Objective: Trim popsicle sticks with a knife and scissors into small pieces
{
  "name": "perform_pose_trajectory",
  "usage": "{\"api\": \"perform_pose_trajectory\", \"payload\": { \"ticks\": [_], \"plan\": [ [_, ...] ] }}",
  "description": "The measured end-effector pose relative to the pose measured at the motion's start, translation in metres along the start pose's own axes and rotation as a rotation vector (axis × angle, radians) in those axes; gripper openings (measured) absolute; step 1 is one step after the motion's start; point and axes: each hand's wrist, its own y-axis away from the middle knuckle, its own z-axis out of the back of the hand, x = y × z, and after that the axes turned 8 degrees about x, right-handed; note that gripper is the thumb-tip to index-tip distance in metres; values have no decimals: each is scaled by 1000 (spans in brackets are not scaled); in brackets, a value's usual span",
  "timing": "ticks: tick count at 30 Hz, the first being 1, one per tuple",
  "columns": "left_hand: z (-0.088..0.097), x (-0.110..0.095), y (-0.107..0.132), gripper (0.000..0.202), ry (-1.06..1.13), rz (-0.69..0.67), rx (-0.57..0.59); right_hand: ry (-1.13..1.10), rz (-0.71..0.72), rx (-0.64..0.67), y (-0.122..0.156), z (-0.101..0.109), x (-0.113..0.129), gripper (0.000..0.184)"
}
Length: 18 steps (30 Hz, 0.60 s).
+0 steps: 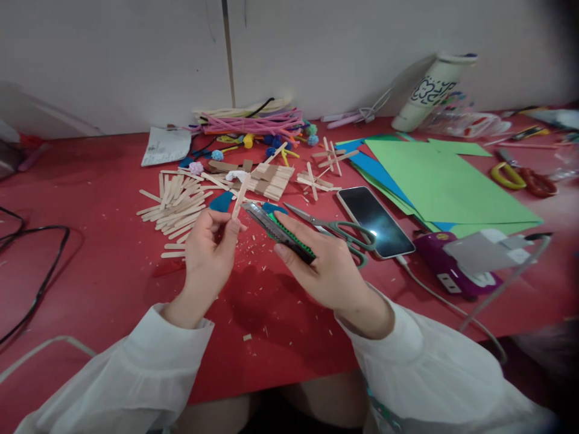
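Observation:
My left hand is closed on a wooden craft stick, holding it upright and tilted over the red table. My right hand grips a green and black utility knife, its blade end resting against the lower part of the stick. Small wood shavings lie scattered on the table under both hands. Both sleeves are white.
A pile of loose craft sticks lies left of my hands, glued stick pieces behind. Scissors, a phone, green and blue paper sheets, a purple device, pipe cleaners and black cables surround them.

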Motion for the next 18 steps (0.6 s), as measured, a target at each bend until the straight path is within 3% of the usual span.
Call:
{"api": "perform_pose_trajectory", "payload": {
  "ticks": [10,18],
  "plan": [
    [1,8,-2,8,-57,-136,-2,-18,-16,26,1,-1,-1,41],
    [0,11,-3,11,-77,-94,16,-199,-123,79,0,-2,0,41]
  ]
}}
